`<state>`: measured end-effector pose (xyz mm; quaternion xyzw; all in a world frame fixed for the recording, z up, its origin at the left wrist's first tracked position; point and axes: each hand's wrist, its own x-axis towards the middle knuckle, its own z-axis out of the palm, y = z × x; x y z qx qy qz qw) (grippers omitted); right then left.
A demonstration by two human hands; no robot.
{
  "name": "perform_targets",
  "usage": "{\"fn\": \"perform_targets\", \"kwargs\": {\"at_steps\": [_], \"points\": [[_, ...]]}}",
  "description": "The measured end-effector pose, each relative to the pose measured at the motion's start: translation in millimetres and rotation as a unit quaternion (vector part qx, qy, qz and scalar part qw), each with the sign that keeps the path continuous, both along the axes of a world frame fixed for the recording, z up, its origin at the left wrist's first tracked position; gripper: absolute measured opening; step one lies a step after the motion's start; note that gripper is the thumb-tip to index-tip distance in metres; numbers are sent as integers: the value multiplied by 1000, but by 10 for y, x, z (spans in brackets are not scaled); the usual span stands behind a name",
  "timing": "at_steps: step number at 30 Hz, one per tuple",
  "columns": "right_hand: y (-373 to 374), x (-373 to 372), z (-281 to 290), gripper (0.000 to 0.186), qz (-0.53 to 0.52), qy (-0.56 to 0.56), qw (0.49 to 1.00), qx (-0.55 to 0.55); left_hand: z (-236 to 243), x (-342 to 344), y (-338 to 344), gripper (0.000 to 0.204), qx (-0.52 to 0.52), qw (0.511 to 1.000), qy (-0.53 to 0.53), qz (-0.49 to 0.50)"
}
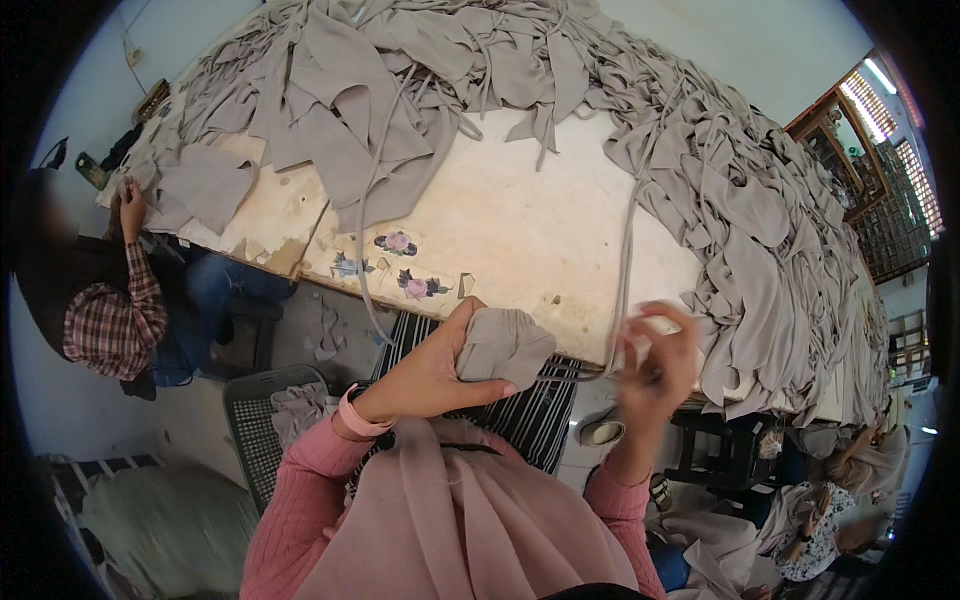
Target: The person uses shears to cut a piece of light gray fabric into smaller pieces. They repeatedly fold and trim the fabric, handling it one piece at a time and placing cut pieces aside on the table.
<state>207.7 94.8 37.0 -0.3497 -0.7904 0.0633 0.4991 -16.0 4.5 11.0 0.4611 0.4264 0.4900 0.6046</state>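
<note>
My left hand (425, 370) is wrapped round a small folded bundle of grey-beige fabric (505, 348), thumb in front and fingers behind, just off the table's near edge. From the bundle a thin fabric strap (573, 378) runs right toward my right hand (655, 365). That hand is raised, its fingers curled and smeared by motion, so whether it grips the strap cannot be made out. A long strap (627, 260) hangs down across the tabletop close to it. Another strap (362, 250) dangles over the table edge left of the bundle.
Large heaps of grey-beige fabric pieces (740, 220) cover the far and right parts of the pale table (540, 220). At left, a person (115, 300) in a checked sleeve handles cloth. A dark plastic basket (262, 425) with fabric stands beside me; more people (815, 525) sit at lower right.
</note>
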Motion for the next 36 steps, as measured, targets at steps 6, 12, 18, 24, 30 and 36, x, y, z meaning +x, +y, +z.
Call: {"fn": "perform_targets", "kwargs": {"at_steps": [6, 12, 18, 24, 30, 36], "points": [[-220, -270, -136, 22, 162, -125, 978, 31, -72, 120, 22, 56, 18, 999, -15, -26], [-235, -271, -201, 11, 380, 301, 783, -389, -79, 105, 34, 53, 59, 995, 69, -41], [-15, -73, -51, 32, 7, 193, 965, -178, -95, 93, 22, 57, 18, 999, 10, -25], [-213, -181, -19, 25, 136, -49, 984, -102, -112, 149, 18, 57, 32, 998, -17, -41], [-263, -276, -141, 15, 259, 109, 948, -151, -133, 153, 29, 62, 35, 998, -14, -47], [-343, -215, -80, 19, 182, 98, 939, -274, -129, 136, 27, 69, -29, 987, -158, -27]]}}
